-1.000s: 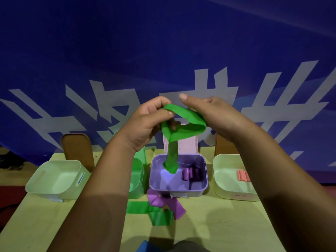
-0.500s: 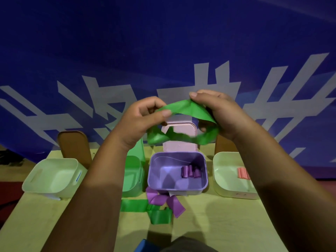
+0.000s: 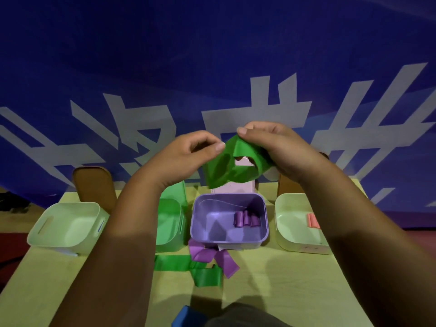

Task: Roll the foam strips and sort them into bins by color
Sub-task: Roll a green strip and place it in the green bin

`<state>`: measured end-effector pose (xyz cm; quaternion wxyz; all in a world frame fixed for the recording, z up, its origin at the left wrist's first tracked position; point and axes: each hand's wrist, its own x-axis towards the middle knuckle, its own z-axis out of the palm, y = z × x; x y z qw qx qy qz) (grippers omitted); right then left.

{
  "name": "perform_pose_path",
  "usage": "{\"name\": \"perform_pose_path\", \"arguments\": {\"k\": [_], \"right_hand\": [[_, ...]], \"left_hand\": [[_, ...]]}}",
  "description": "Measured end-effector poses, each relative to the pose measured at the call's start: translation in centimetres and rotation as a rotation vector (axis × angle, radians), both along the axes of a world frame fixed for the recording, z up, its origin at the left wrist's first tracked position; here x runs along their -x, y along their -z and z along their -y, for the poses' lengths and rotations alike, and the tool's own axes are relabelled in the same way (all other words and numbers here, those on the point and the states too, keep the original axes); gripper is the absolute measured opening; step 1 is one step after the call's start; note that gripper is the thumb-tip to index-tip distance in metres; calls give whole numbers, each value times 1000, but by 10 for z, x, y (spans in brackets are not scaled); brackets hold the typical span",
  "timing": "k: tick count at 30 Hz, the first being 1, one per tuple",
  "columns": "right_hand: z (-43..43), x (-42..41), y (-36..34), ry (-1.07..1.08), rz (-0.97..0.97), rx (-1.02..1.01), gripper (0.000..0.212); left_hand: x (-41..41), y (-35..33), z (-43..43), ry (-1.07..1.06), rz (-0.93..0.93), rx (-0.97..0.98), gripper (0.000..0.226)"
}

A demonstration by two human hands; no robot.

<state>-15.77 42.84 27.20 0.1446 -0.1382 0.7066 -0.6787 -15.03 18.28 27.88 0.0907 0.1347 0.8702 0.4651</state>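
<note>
Left hand (image 3: 186,156): raised above the bins, fingers curled, thumb tip pinching the upper left edge of the green strip (image 3: 236,171).
Right hand (image 3: 280,149): raised at the same height, thumb and fingers curled round the strip's top fold and right side.
Green strip: in the air between both hands, bent into a loose loop with a gap through its middle; its lower edge hangs above the back rim of the purple bin (image 3: 226,243), not touching it.
Green bin (image 3: 169,228): just left of the purple bin, walls nearly touching; the left forearm hides its left side.
Purple bin contents: three purple rolls (image 3: 245,219) stand against the right wall, with bare floor to their left.
Right pale bin (image 3: 290,223): apart from the purple bin by a narrow gap; pink rolls (image 3: 312,220) lie near its right side, partly behind the right forearm.
Left pale bin (image 3: 70,225): at the table's left edge, its front corner overhanging.
Loose green strip (image 3: 188,267): flat and crumpled on the table (image 3: 271,286) before the green and purple bins.
Loose purple strip (image 3: 212,253): tangled against the purple bin's front wall, overlapping the loose green one.
Open room: bare tabletop lies between the forearms, nearer than the strips.
Back edge: a brown lid (image 3: 92,185) and a pink lid (image 3: 238,188) stand upright behind the bins, before a blue banner (image 3: 212,55).
</note>
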Motion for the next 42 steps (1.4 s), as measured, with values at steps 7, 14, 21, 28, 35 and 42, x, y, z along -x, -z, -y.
{"name": "perform_pose_path", "arguments": {"k": [7,14,21,28,35,42], "right_hand": [[6,-7,0,39,-67,-88,32],[2,-18,-6,81,-139,-222,28],[5,-27,-3,131,-175,-290,26],[9,-36,2,166,-267,-459,33],[16,-43,5,207,-276,-368,8],[21,-55,1,185,-246,-315,11]], "left_hand": [[-12,-2,-27,-131,-61,-107,22],[-22,-18,-34,-180,-94,-103,14],[-28,-31,-31,-170,-211,76,12],[-32,-43,-31,-33,-309,341,13],[-43,-51,-28,15,-362,399,12],[-59,-36,-16,-58,-339,260,11]]}}
